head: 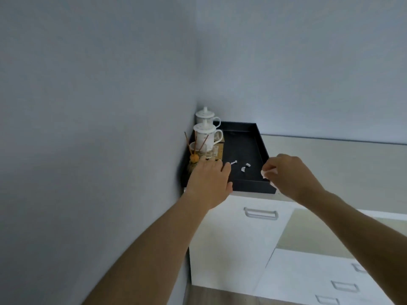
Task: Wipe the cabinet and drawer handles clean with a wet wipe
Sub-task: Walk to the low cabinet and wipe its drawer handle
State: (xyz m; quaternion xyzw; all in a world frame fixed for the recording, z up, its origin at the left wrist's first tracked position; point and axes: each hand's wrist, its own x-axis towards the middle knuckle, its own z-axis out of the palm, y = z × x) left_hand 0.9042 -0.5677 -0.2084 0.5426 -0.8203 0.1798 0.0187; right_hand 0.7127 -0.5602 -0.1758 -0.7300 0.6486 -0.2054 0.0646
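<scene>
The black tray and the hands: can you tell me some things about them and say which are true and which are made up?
1. The black tray sits in the corner on the cabinet top. True.
2. Two lidded white cups stand at the tray's left side. True.
3. The right hand is empty. False: it pinches a white wipe.
4. The left hand grips the drawer handle. False: it reaches over the tray, above the handle.
5. The tray is bare inside. False: small white scraps lie in it.

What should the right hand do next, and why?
Probably lower the right hand, which pinches a white wipe above the black tray, to the cabinet handle just below; that handle is nearest and nothing touches it.
</scene>
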